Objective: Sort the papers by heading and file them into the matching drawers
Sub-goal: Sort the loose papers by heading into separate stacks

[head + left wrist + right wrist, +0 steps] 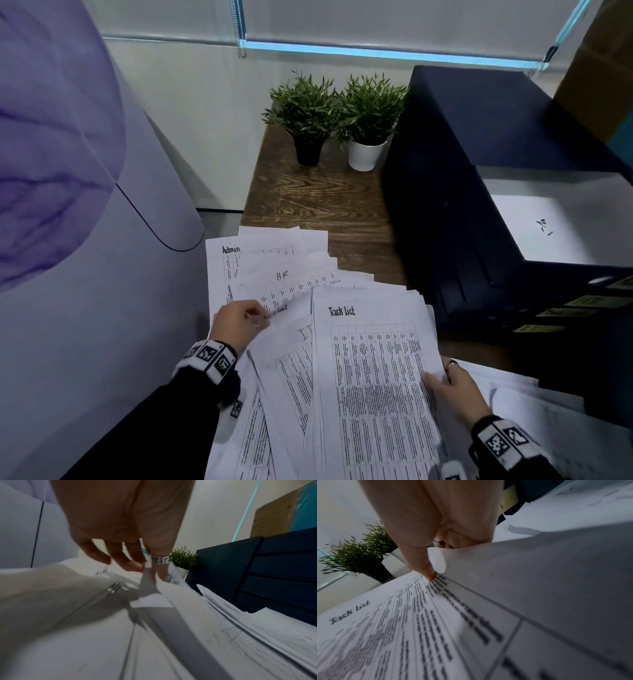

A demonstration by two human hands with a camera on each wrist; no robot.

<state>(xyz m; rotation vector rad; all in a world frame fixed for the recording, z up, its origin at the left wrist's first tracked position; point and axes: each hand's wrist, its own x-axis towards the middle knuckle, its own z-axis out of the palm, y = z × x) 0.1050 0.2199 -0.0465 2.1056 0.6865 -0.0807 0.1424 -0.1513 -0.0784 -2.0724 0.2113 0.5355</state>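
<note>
The papers are thin printed sheets, light and floppy, and I judge they will slide over one another and crease if I pull at one corner; an edge pinch with thumb on top and fingers beneath suits them best. The "Task list" stack (373, 387) sits in my right hand (455, 390), whose thumb presses on the printed table near the right edge while the other fingers curl under it, so the stack bows slightly there. Its long axis runs away from me, heading at the far end, leaning a little to the left. It is several sheets thick, so it should hold its shape better than a single page.

My left hand (239, 325) pinches the lower edge of a loose sheet (147, 584) between thumb and fingers; I cannot read that sheet's heading. Just beyond lie the "H.R" sheet (291, 281) and the "Admin" sheet (236, 260), fanned and overlapping, their headings also at the far end, the H.R one tilted to the left. An "IT" sheet (298, 346) shows between my hands, partly covered by the Task list stack.

All of these rest on the wooden surface (318, 202). To the right stands the dark drawer unit (462, 192) with yellow labels (589, 301) on its fronts, too small to read. Two potted plants (342, 113) stand at the far end.
</note>
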